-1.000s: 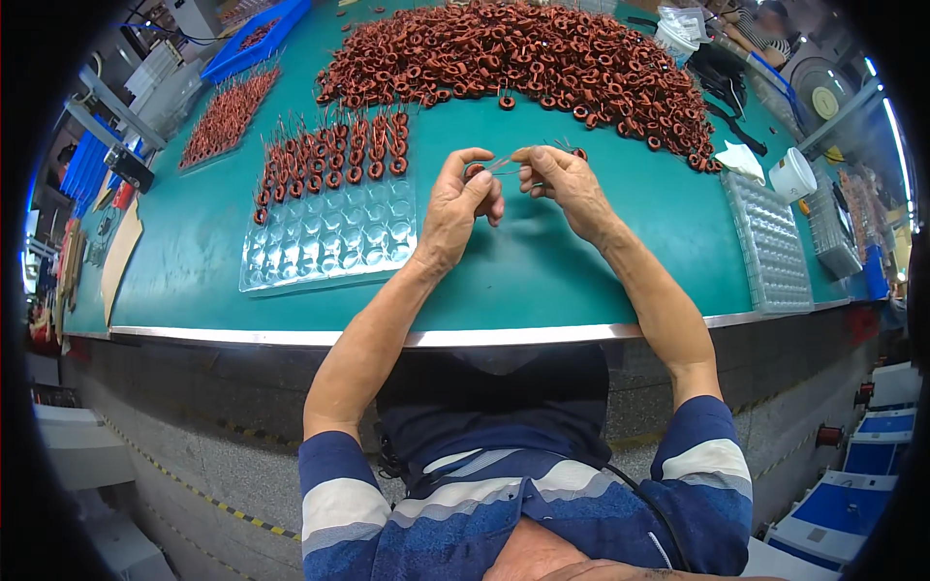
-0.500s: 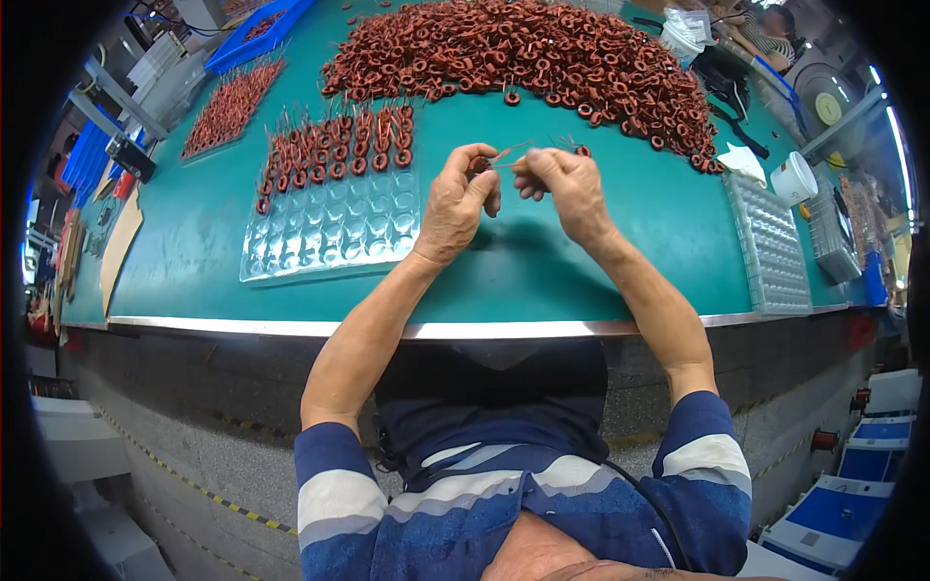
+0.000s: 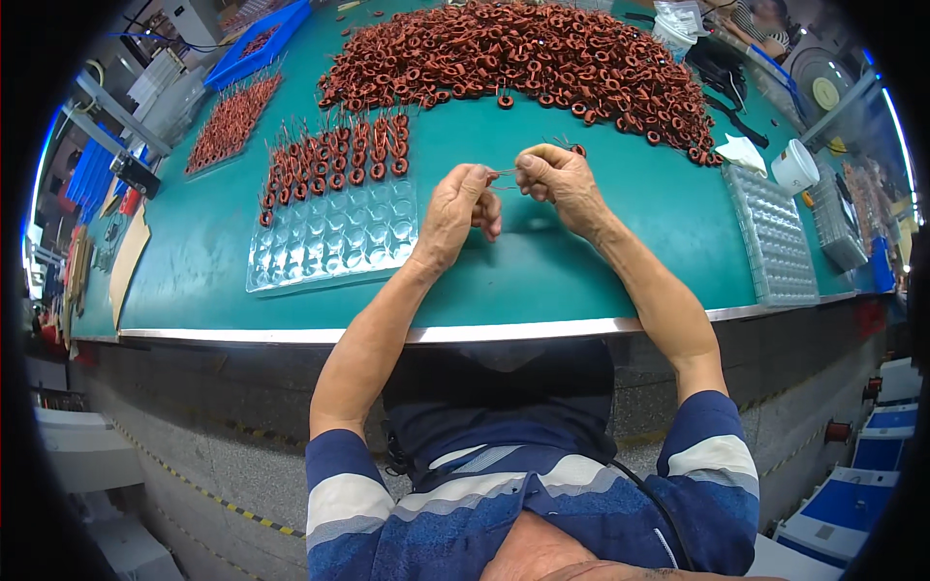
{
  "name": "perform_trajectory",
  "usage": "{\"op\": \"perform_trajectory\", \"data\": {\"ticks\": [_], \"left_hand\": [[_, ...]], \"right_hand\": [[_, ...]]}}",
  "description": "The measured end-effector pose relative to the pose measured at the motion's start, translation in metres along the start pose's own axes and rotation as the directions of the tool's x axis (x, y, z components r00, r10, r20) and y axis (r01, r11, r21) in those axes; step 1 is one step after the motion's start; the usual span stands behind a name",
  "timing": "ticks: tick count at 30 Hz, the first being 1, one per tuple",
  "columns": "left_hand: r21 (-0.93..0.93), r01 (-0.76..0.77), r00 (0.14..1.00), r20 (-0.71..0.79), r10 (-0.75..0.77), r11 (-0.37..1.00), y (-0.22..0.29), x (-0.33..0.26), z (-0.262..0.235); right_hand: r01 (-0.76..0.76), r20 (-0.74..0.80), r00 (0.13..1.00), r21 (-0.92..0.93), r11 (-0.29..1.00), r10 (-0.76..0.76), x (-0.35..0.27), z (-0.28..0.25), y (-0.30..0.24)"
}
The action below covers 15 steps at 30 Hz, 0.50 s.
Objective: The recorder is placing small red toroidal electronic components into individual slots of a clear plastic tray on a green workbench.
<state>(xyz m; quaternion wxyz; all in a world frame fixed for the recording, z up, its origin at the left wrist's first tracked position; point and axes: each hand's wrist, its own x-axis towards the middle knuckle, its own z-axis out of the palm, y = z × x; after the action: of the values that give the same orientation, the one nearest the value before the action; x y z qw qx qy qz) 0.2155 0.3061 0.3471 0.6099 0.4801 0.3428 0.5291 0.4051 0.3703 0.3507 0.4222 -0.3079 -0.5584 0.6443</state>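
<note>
Close together above the green table, my two hands work on one small copper-wire ring coil. My left hand (image 3: 453, 215) is closed, thumb and index finger pinched; its fingers hide the coil body. Thin wire leads (image 3: 502, 173) cross the short gap between the hands. At their other end, my right hand (image 3: 567, 186) pinches the leads between thumb and fingers. Just beyond the right knuckles lies a single ring coil (image 3: 578, 150). To the left, a clear plastic tray (image 3: 334, 259) holds rows of upright coils (image 3: 337, 163) in its far pockets; its near pockets hold none.
A large heap of reddish coils (image 3: 523, 58) spreads across the back of the table (image 3: 184, 271). Another filled tray (image 3: 232, 121) and a blue bin (image 3: 254, 50) stand far left. At right are stacked clear trays (image 3: 775, 237), a white cup (image 3: 795, 167) and white paper (image 3: 742, 153).
The left fingers have turned and now cover the coil that showed at their tips. The wire leads now run straight between both hands. The whole view has shifted slightly.
</note>
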Motion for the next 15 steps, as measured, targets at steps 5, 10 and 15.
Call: {"op": "perform_trajectory", "data": {"ticks": [5, 10, 15], "left_hand": [[0.078, 0.038, 0.998, 0.036, -0.041, 0.996, -0.008, 0.005, 0.001], [0.222, -0.027, 0.999, 0.048, 0.017, 0.975, -0.001, 0.001, 0.005], [0.150, -0.054, 0.999, 0.014, 0.052, 0.987, 0.000, -0.001, 0.003]], "right_hand": [[-0.100, -0.009, 0.995, 0.093, 0.991, 0.102, 0.003, -0.008, 0.001], [-0.156, 0.000, 0.988, 0.116, 0.981, 0.157, -0.001, -0.001, -0.003], [-0.092, -0.008, 0.996, -0.113, 0.989, 0.092, -0.009, 0.017, -0.010]]}}
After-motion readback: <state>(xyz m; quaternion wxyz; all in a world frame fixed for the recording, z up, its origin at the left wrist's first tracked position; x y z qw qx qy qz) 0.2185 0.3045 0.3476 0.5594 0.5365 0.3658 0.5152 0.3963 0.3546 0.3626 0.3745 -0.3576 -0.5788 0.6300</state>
